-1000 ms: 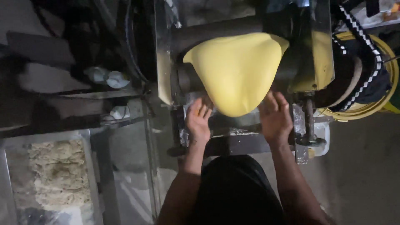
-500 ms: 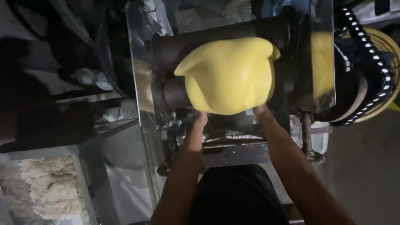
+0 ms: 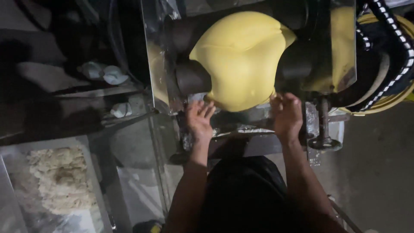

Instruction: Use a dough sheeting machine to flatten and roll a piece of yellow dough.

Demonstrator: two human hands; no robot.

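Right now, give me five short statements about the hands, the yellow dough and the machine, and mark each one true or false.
1. A sheet of yellow dough hangs over the dark rollers of the machine. True.
2. Both hands reach up to the dough's lower edge. True: left hand, right hand.
3. The right hand holds a knife. False: it holds no tool.
4. The dough is white. False: it is yellow.
5. A pile of pale crumbly material lies in a tray at lower left. True.
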